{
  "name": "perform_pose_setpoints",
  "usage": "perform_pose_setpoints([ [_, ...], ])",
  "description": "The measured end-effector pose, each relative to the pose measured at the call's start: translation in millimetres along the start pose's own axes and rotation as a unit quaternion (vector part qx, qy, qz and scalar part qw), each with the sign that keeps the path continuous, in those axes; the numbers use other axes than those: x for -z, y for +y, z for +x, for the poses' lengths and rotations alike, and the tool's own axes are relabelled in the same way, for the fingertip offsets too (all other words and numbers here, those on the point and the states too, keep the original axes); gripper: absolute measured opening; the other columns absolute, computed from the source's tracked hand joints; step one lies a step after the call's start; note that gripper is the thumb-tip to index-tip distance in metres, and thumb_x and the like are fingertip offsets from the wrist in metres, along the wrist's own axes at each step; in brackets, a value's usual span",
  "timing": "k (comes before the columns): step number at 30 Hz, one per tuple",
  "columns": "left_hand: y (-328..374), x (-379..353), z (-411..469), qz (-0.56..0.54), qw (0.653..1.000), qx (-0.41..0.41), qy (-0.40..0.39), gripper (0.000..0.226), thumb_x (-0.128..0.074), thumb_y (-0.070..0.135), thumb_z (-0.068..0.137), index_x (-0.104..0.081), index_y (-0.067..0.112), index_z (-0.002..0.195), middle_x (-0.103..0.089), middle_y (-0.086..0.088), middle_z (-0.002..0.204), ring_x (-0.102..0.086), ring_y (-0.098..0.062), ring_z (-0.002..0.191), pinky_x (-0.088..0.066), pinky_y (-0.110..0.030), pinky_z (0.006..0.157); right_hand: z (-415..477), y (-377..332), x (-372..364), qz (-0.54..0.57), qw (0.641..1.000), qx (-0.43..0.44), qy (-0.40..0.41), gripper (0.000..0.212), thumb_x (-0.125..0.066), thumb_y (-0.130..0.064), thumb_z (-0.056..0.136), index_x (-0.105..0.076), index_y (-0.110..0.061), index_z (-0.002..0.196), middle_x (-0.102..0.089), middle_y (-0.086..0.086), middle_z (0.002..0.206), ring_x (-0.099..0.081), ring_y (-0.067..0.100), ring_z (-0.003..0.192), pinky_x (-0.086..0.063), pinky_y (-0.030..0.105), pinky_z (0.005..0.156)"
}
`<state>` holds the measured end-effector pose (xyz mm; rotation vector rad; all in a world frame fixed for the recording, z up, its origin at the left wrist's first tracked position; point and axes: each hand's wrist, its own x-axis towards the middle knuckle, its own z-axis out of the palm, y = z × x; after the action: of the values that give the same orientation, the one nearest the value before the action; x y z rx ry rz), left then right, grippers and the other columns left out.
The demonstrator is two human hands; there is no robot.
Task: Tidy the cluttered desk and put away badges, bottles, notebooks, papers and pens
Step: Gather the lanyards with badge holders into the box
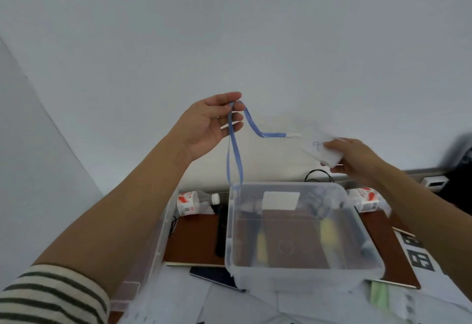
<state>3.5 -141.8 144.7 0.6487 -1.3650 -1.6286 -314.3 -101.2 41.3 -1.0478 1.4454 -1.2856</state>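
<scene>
Nearest, a striped sleeve [51, 295] covers the left upper arm. Loose white papers [293, 308] lie spread so thickly that whatever is beneath them is hidden. On them sit a dark flat item [217, 276], either phone or notebook, and something pale green [379, 295], too blurred to name.

A clear plastic bin [304, 280] stands in the middle. Brown and yellow shapes show through its walls, and I cannot tell whether they lie inside it or under it. A second clear bin [153, 247] stands just to its left. Brown notebooks flank the middle bin, one on the left [191, 239] and one on the right [388, 247], with a sheet of black square marks [419, 249] beside the right one. Behind them a bottle lies on each side, left [194, 201] and right [365, 198], both red-labelled, and a black cable [316, 174] loops along the back edge.

Above the bin, both hands are raised. The left hand [209, 124] pinches a blue lanyard [235, 150] between thumb and forefinger, its other fingers loosely bent. The lanyard's loop hangs to the bin's far left rim. The right hand [355, 157] grips the white badge [321, 147], thumb on top and fingers beneath, in the air over the bin's far right corner.

Behind everything rises a plain pale wall [255, 30], meeting another at the left. A dark blurred shape [459, 170] sits at the far right.
</scene>
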Motion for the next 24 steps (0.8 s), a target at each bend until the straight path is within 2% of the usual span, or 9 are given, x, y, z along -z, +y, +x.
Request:
perform_pose_setpoints([
  [4, -27.9, -25.2, 3.0, 0.029, 0.999, 0.021, -0.007, 0.024, -0.048, -0.006, 0.094, -0.068, 0.006, 0.100, -0.071, -0.009, 0.089, -0.068, -0.021, 0.080, -0.055, -0.037, 0.087, -4.9, 11.6, 31.5, -0.069, 0.995, -0.034, -0.063, 0.023, -0.067, -0.005, 0.083, -0.071, -0.008, 0.106, -0.068, 0.021, 0.095, -0.063, 0.028, 0.084, -0.053, 0.038, 0.076],
  [6, -62.2, -20.0, 0.4, 0.164, 0.985, 0.056, 0.013, 0.025, -0.051, -0.010, 0.090, -0.070, 0.006, 0.094, -0.072, -0.009, 0.084, -0.068, -0.017, 0.075, -0.056, -0.033, 0.078, -7.3, 17.4, 36.7, -0.152, 0.983, -0.048, -0.090, 0.031, -0.071, -0.002, 0.080, -0.070, -0.011, 0.110, -0.069, 0.022, 0.099, -0.064, 0.033, 0.086, -0.052, 0.045, 0.080],
  [7, -83.4, -15.6, -2.8, 0.246, 0.966, 0.080, 0.018, 0.027, -0.052, -0.013, 0.086, -0.071, 0.006, 0.090, -0.072, -0.007, 0.077, -0.068, -0.013, 0.069, -0.055, -0.030, 0.072, -9.2, 20.8, 36.6, -0.201, 0.973, -0.045, -0.101, 0.032, -0.069, 0.001, 0.082, -0.068, -0.010, 0.111, -0.070, 0.018, 0.097, -0.065, 0.030, 0.084, -0.054, 0.040, 0.076],
  [10, -144.1, 0.9, -15.3, 0.501, 0.855, 0.135, -0.024, 0.028, -0.055, -0.011, 0.079, -0.075, 0.009, 0.082, -0.069, 0.003, 0.063, -0.060, 0.002, 0.055, -0.051, -0.021, 0.061, -12.6, 35.2, 23.5, -0.352, 0.921, -0.032, -0.163, 0.027, -0.057, 0.002, 0.088, -0.066, -0.008, 0.111, -0.066, 0.009, 0.097, -0.065, 0.022, 0.084, -0.053, 0.031, 0.067],
  [13, -181.4, -1.2, -28.4, 0.745, 0.647, 0.131, -0.098, 0.015, -0.061, 0.012, 0.082, -0.074, 0.015, 0.089, -0.071, 0.000, 0.089, -0.066, -0.014, 0.081, -0.055, -0.032, 0.073, -12.9, 54.4, 3.1, -0.513, 0.827, 0.017, -0.231, 0.025, -0.051, -0.005, 0.090, -0.067, -0.006, 0.108, -0.066, 0.010, 0.107, -0.062, 0.026, 0.099, -0.050, 0.038, 0.080],
  [14, -187.1, -7.5, -32.7, 0.780, 0.601, 0.127, -0.115, 0.013, -0.061, 0.015, 0.083, -0.071, 0.014, 0.090, -0.069, -0.003, 0.094, -0.065, -0.020, 0.084, -0.054, -0.034, 0.072, -14.0, 60.7, -4.8, -0.554, 0.794, 0.027, -0.248, 0.026, -0.051, -0.006, 0.090, -0.067, -0.007, 0.110, -0.066, 0.009, 0.111, -0.060, 0.024, 0.100, -0.047, 0.034, 0.079],
  [18, -204.5, -18.2, -47.1, 0.840, 0.500, 0.112, -0.178, 0.019, -0.050, 0.010, 0.091, -0.058, 0.016, 0.075, -0.067, -0.008, 0.095, -0.060, -0.025, 0.083, -0.050, -0.037, 0.081, -16.8, 89.0, -27.5, -0.651, 0.696, 0.035, -0.301, 0.036, -0.051, -0.005, 0.091, -0.061, -0.015, 0.125, -0.059, 0.005, 0.126, -0.056, 0.024, 0.113, -0.042, 0.029, 0.087],
  [21, -215.3, -9.0, -61.5, 0.880, 0.420, 0.090, -0.204, 0.025, -0.048, 0.007, 0.092, -0.064, 0.014, 0.109, -0.066, -0.005, 0.106, -0.059, -0.026, 0.100, -0.035, -0.038, 0.100, -19.4, 114.6, -27.3, -0.710, 0.628, 0.029, -0.318, 0.032, -0.053, -0.008, 0.090, -0.062, -0.014, 0.120, -0.062, 0.006, 0.119, -0.059, 0.023, 0.103, -0.046, 0.030, 0.079],
  [24, -217.0, -6.6, -66.3, 0.887, 0.403, 0.071, -0.214, 0.024, -0.050, 0.010, 0.090, -0.065, 0.015, 0.108, -0.067, -0.005, 0.105, -0.059, -0.026, 0.098, -0.034, -0.035, 0.096, -27.5, 133.6, -25.5, -0.750, 0.577, 0.047, -0.321, 0.030, -0.062, -0.016, 0.088, -0.061, -0.013, 0.118, -0.065, 0.006, 0.116, -0.062, 0.024, 0.101, -0.046, 0.030, 0.074],
])
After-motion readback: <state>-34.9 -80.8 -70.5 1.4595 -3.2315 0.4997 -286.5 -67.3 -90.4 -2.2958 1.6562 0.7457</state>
